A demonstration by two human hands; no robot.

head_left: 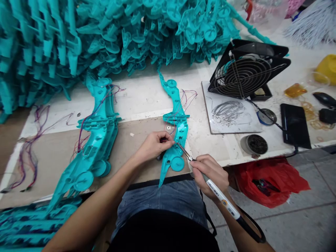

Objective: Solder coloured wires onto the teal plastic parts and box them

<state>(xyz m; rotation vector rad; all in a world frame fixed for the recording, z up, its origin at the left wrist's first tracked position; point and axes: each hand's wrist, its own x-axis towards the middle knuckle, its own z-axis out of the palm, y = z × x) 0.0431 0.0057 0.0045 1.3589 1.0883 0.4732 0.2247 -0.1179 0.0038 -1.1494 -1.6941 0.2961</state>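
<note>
A turquoise plastic bow-shaped shell (181,131) lies on the bench before me, its hollow side up, with thin red and purple wires (187,96) trailing over it. My left hand (157,143) is closed in a pinch over the lower half of the shell; wires run close to its fingers, but what sits between the fingertips is too small to make out. From the right, my right hand (210,173) grips a soldering iron (223,201) with a grey-and-white handle. The iron's tip reaches the shell beside my left fingertips; whether it touches is unclear.
Stacked turquoise shells (101,126) lie left, beside loose wires (33,154). A large shell pile (147,31) fills the back. To the right are a black fan (244,70), a white board (223,120), a round tin (253,145) and a black box (294,124). A red bag (288,182) hangs below.
</note>
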